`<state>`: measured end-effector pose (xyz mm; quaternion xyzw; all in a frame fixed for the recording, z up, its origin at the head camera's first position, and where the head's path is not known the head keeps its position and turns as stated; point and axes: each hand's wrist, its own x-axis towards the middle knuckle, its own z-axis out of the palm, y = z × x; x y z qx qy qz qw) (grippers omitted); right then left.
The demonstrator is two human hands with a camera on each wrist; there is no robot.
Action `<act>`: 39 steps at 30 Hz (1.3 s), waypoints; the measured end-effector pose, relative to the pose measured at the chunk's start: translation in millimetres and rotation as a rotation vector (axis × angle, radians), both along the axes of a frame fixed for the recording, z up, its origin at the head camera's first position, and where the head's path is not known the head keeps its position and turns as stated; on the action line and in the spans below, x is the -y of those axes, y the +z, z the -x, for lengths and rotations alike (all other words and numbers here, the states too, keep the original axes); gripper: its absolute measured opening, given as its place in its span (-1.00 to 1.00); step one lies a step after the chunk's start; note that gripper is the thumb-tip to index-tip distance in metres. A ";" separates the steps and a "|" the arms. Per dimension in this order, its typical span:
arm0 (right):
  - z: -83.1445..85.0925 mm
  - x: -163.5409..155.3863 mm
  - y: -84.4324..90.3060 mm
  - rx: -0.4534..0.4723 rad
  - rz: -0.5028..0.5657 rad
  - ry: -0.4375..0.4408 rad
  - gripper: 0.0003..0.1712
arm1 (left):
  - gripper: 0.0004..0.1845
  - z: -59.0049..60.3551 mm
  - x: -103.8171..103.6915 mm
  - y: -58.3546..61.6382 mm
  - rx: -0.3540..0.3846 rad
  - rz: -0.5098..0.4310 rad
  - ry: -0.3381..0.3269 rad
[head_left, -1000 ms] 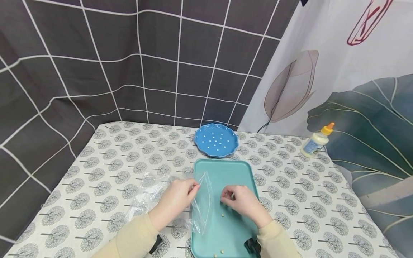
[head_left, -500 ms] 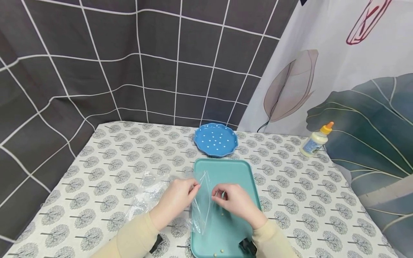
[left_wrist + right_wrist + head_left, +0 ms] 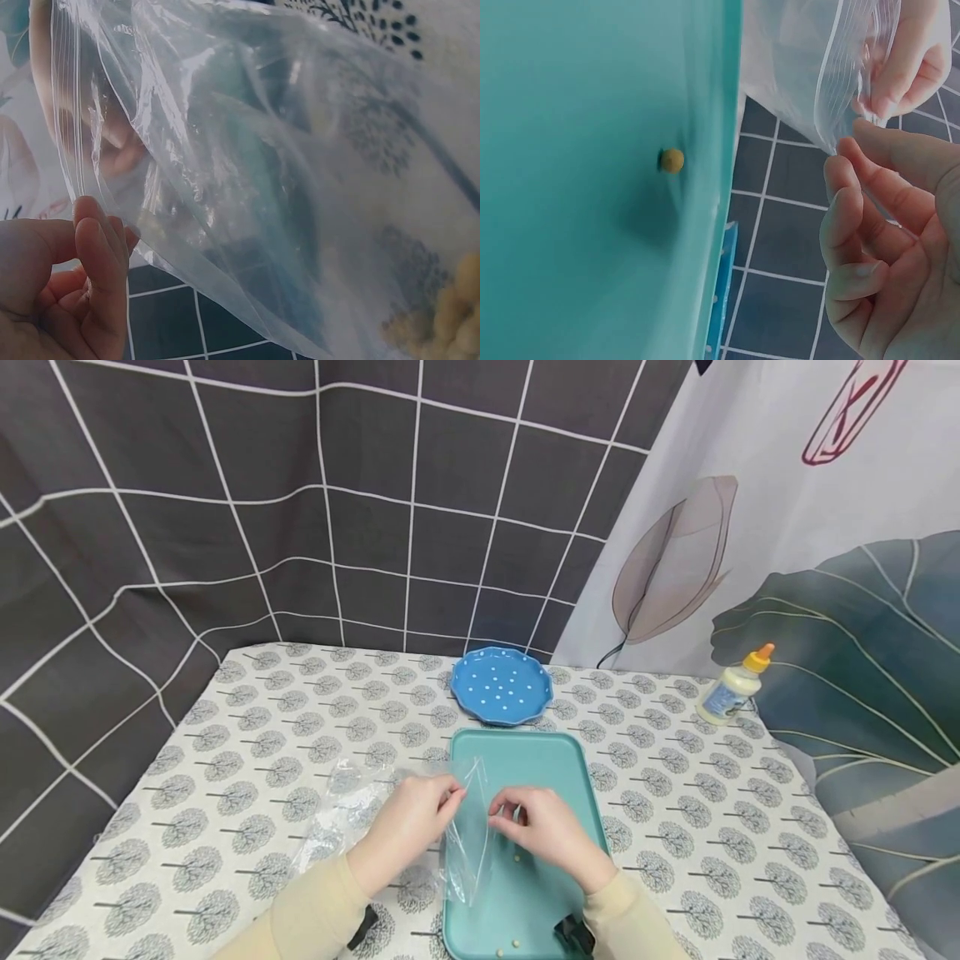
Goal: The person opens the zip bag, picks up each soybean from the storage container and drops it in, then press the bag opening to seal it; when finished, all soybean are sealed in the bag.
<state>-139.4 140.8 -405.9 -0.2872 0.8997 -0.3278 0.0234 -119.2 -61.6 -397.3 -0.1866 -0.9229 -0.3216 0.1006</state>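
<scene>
A clear zip-lock bag [image 3: 468,852] lies partly over the left side of the teal tray. My left hand [image 3: 412,818] pinches its zip edge; in the left wrist view thumb and fingertips [image 3: 94,240] meet on the ridged strip. A cluster of yellowish round pieces [image 3: 446,322] shows at the bag's far end. My right hand [image 3: 536,827] is at the mouth edge, over the tray. In the right wrist view its thumb and index fingertips [image 3: 845,146] come together at the bag's corner, seeming to pinch it; any small thing between them is hidden.
The teal tray [image 3: 532,752] holds a few small yellowish balls, one [image 3: 672,160] near its edge. Behind it stands a blue dotted plate [image 3: 502,687]. A glue bottle [image 3: 731,689] with an orange tip stands at the right. A dark grid curtain [image 3: 375,527] hangs behind.
My right hand has moved left across the tray to the bag's edge, then nearly stopped. My left hand and the bag have stayed in place.
</scene>
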 end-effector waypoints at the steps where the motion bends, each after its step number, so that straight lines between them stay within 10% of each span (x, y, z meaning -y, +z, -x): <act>1: 0.2 -1.1 -0.6 0.004 0.000 -0.005 -0.95 | -0.87 -0.1 0.2 -0.2 0.002 -0.001 0.000; 39: 0.8 -26.5 -22.9 0.185 -0.219 0.104 -0.79 | -0.88 -1.2 1.2 -0.7 0.011 -0.016 0.005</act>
